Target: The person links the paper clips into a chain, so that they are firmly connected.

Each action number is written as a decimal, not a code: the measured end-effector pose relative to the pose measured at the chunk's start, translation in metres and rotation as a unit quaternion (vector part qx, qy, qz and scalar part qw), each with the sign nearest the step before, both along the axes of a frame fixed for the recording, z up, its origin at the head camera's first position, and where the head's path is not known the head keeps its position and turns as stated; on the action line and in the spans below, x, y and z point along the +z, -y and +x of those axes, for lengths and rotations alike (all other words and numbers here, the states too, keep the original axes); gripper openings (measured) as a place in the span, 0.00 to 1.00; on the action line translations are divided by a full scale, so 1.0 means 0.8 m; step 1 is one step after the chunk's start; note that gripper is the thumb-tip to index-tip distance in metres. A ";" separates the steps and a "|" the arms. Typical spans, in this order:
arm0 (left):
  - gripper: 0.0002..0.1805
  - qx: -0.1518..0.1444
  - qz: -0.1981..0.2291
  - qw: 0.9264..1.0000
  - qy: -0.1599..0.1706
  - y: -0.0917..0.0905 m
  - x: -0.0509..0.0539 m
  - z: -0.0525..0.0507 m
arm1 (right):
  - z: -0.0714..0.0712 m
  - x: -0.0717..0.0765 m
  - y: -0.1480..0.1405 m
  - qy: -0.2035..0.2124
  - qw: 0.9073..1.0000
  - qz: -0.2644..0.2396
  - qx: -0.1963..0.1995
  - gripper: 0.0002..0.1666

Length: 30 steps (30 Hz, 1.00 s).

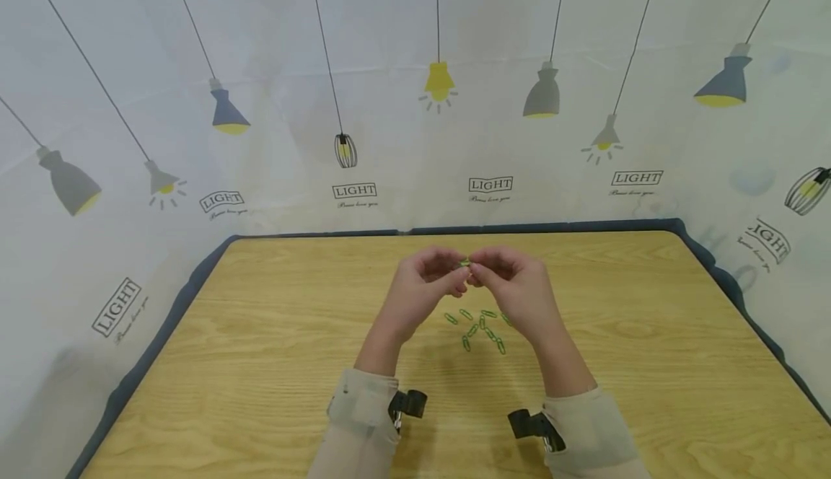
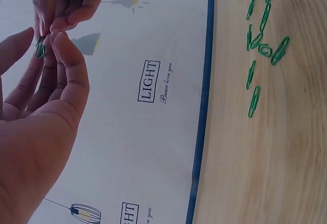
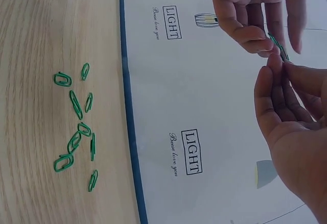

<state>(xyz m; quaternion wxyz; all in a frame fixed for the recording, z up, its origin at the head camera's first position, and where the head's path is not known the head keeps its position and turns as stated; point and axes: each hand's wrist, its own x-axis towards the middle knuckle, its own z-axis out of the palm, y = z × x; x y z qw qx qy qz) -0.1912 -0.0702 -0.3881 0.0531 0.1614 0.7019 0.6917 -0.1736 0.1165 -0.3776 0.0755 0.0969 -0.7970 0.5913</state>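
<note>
In the head view, my left hand (image 1: 418, 288) and right hand (image 1: 516, 288) meet fingertip to fingertip above the table, with green paper clips (image 1: 465, 262) between them. The right wrist view shows my right hand (image 3: 294, 104) pinching the lower end of the clips (image 3: 277, 45). My left hand (image 3: 258, 12) has curled fingers against their other end, its thumb a little apart. In the left wrist view, the held clip (image 2: 40, 48) lies by the left hand's (image 2: 46, 106) fingers; the right hand (image 2: 69, 2) comes in from above. Whether the held clips are linked, I cannot tell.
Several loose green paper clips (image 1: 491, 335) lie scattered on the wooden table (image 1: 273, 335) below the hands, some touching or overlapping. A dark blue edge (image 1: 519, 229) borders the table, and a white curtain (image 1: 389, 104) printed with lamps stands behind and at the sides.
</note>
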 end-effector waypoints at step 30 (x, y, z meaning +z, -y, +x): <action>0.11 0.078 -0.083 0.993 -0.021 0.006 -0.010 -0.001 | -0.060 -0.017 -0.053 0.093 0.974 0.192 0.072 0.15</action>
